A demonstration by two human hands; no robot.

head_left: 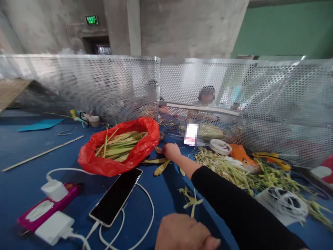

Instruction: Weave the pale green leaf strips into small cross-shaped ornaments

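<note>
My right hand [171, 151], at the end of a black sleeve, reaches out to the table beside a red plastic bag [87, 152]. Its fingers are closed on a curled brown peel-like strip [158, 150]. Just below lie more yellow-brown peel-like pieces [161, 168]. At the bottom edge, my left hand [186, 232] is curled, thumb toward the right; whatever its fingers hold, if anything, is hidden. A small pale green husk scrap [193, 201] rests on the blue table above it. Long yellow-green leaf strips [122, 144] fill the open bag.
A phone [117, 198] on a white cable and a magenta power strip [49, 208] lie at left. Plant scraps [229, 170], a tape roll [220, 147] and a bundle of white cord [283, 205] lie at right. A perforated metal screen [104, 86] stands behind, with people beyond it.
</note>
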